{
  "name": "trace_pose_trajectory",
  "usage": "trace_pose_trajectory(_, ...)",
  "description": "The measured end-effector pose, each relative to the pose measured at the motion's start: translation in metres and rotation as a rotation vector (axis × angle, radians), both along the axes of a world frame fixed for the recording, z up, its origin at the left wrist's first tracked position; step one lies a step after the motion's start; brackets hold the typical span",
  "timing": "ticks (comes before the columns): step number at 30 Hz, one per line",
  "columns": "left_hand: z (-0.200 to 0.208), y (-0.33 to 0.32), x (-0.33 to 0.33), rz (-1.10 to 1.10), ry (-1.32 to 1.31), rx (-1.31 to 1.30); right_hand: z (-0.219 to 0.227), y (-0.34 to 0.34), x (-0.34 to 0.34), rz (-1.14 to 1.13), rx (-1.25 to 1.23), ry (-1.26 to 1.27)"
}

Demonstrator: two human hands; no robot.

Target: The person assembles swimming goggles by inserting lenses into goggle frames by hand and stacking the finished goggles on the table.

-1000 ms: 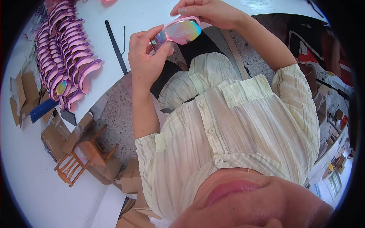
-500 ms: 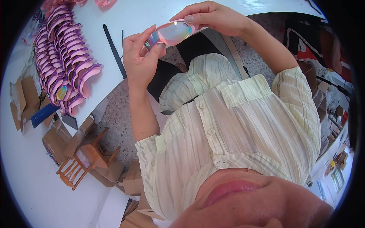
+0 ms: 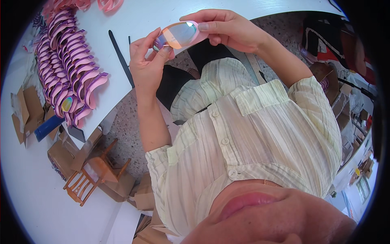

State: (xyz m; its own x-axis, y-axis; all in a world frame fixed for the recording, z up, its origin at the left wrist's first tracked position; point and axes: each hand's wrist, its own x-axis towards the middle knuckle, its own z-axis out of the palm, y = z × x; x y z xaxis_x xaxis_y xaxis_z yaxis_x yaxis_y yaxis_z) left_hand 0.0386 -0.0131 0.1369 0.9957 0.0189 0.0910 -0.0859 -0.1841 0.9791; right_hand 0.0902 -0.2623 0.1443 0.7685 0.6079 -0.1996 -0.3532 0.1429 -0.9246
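Observation:
A pair of pink-framed goggles (image 3: 176, 35) with a shiny rainbow-mirrored lens is held up near the front edge of the white table. My left hand (image 3: 148, 61) pinches its left end, thumb below and fingers above. At the other end, my right hand (image 3: 233, 30) grips the pink rim between thumb and fingers. Both hands are closed on it, and the fingers cover its two ends. To the left on the table, long nested rows of pink and purple curved frames (image 3: 79, 61) lie stacked together. One round yellow-green mirrored lens (image 3: 67, 104) shows among them.
A black strip (image 3: 120, 57) lies on the white table (image 3: 146, 14) left of my hands. Pink bands (image 3: 109, 5) lie at the far edge. A dark phone-like slab (image 3: 76, 133) and a blue object (image 3: 49, 127) sit by the corner. Below are a wooden chair (image 3: 97, 175) and cardboard boxes (image 3: 30, 107).
The goggles have tilted, and the lens reflection has turned from pink-green to orange and pale blue. Both hands have shifted slightly left, keeping their grip.

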Motion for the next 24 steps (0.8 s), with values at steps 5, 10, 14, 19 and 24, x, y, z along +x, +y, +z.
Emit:
trace_pose_trajectory(5, -0.005, 0.000, 0.005, 0.022, -0.036, 0.047, -0.008, 0.001, -0.007, -0.041, 0.063, 0.102)
trace_pose_trajectory(10, -0.015, 0.001, 0.012, 0.050, -0.029, 0.011, -0.004, 0.020, -0.019, -0.111, -0.094, -0.227)
trace_pose_trajectory(14, -0.011, -0.013, 0.019, 0.114, -0.002, 0.022, -0.004, 0.036, -0.022, -0.244, 0.103, -0.174)
trace_pose_trajectory(19, -0.013, -0.011, 0.020, 0.112, -0.047, 0.073, -0.015, 0.037, -0.020, -0.147, 0.099, -0.075)
trace_pose_trajectory(24, -0.013, -0.018, 0.015, 0.129, -0.011, 0.096, -0.020, 0.038, -0.012, -0.281, 0.038, -0.328)
